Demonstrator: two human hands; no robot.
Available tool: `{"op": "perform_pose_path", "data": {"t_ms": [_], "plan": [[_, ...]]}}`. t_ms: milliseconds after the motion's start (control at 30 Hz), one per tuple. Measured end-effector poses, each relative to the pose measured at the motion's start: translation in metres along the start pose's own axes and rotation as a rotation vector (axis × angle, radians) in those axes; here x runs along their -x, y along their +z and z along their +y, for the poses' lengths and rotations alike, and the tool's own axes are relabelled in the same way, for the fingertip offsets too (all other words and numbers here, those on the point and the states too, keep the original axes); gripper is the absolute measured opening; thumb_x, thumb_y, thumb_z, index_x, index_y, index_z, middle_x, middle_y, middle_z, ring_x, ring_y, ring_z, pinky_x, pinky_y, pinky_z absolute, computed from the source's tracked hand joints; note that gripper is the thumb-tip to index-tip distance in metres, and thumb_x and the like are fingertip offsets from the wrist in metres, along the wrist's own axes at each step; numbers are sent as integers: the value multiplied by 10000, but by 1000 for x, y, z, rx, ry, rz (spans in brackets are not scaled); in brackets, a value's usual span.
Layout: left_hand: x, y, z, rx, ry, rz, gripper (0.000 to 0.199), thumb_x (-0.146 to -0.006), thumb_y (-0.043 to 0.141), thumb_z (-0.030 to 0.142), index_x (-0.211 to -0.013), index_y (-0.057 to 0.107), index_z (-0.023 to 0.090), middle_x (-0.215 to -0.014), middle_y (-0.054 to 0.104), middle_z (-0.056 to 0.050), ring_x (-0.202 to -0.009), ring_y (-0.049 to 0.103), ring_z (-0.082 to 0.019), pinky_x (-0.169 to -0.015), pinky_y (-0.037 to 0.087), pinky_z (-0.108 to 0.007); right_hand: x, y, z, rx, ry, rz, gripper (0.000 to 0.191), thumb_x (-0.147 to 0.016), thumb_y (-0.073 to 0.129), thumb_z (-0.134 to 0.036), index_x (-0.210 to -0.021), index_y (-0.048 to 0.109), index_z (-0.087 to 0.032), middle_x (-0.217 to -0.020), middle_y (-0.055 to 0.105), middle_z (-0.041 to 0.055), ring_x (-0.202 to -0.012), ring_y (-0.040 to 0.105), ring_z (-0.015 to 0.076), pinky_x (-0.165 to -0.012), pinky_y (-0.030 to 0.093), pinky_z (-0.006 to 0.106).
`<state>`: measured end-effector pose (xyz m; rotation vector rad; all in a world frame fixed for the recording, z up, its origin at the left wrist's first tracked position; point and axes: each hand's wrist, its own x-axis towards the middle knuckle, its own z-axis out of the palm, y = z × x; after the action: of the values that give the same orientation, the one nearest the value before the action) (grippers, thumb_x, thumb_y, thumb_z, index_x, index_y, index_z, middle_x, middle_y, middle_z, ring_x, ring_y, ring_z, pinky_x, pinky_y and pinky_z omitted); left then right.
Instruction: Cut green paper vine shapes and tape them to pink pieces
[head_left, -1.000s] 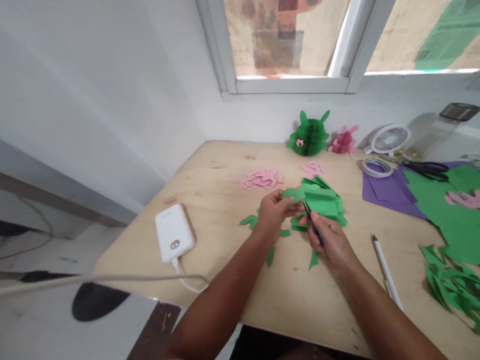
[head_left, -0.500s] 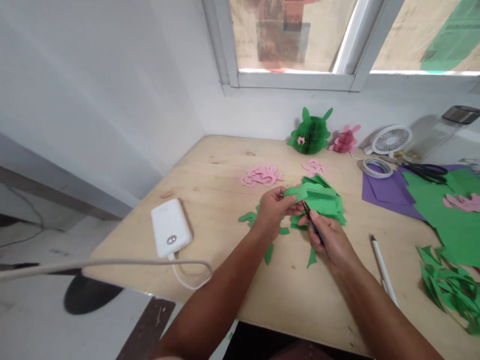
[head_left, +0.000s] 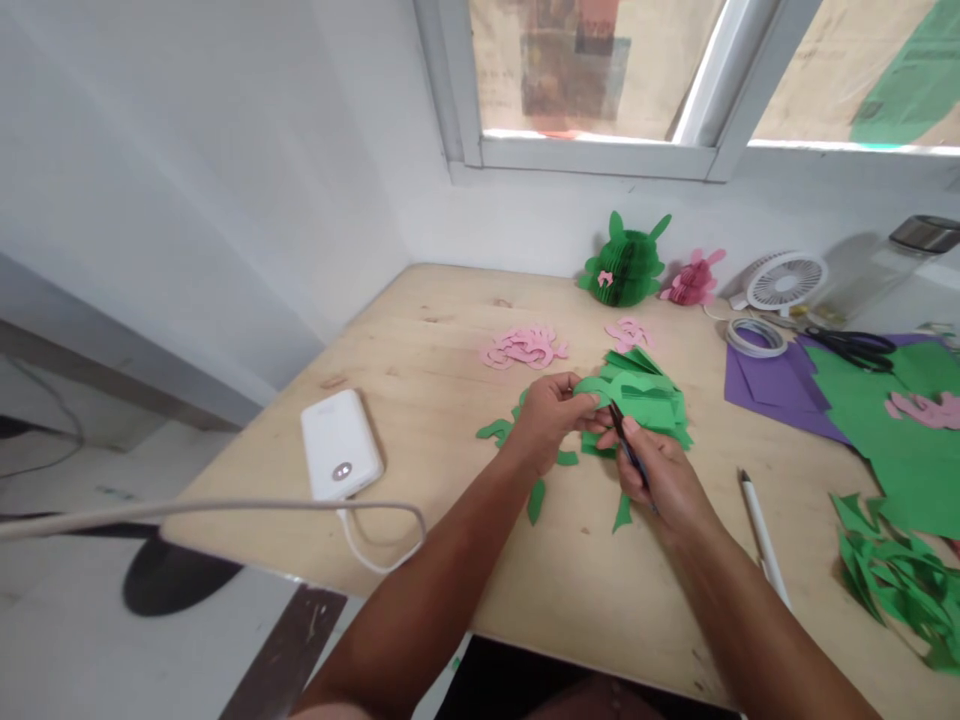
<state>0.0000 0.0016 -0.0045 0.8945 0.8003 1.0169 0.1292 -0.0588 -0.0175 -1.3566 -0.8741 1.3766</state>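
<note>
Between thumb and fingers, my left hand pinches a curved piece of green paper. My right hand is closed around a dark, slim cutting tool, seemingly small scissors, whose tip meets the edge of that piece. Its handles are mostly hidden in the palm. Behind and below both hands lies a stack of green paper. Green offcuts are scattered by my left wrist, and another green scrap lies near my right hand.
Pink paper cutouts lie beyond my hands. A green paper figure and a small fan stand at the back. To the right are black scissors, a white pen and green scraps; a power bank with a cable is left.
The view has shifted slightly. My hands keep nearly the same hold, with the tool's tip still at the edge of the green piece.
</note>
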Motion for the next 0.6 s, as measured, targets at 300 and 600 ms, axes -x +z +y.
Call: {"op": "perform_pose_path", "data": {"t_ms": [300,600], "plan": [[0,1,-1,-12,10,1,174,-604,718,241,-662,585,146,-610,682,-30,-553,647,-128,-595,546,-252,-2,-1,3,-17,-8,-8,553,-664,644,-676,-729,642,-127,-348,345,-91,-303,224,33,-329,126,183],[-1,1,-2,-23,3,4,166,-605,706,233,-661,575,148,-617,685,-26,-553,648,-127,-613,551,-264,-2,-1,3,-7,-8,-9,557,-662,641,-685,-721,632,-131,-347,345,-92,-302,226,34,-333,131,186]]}}
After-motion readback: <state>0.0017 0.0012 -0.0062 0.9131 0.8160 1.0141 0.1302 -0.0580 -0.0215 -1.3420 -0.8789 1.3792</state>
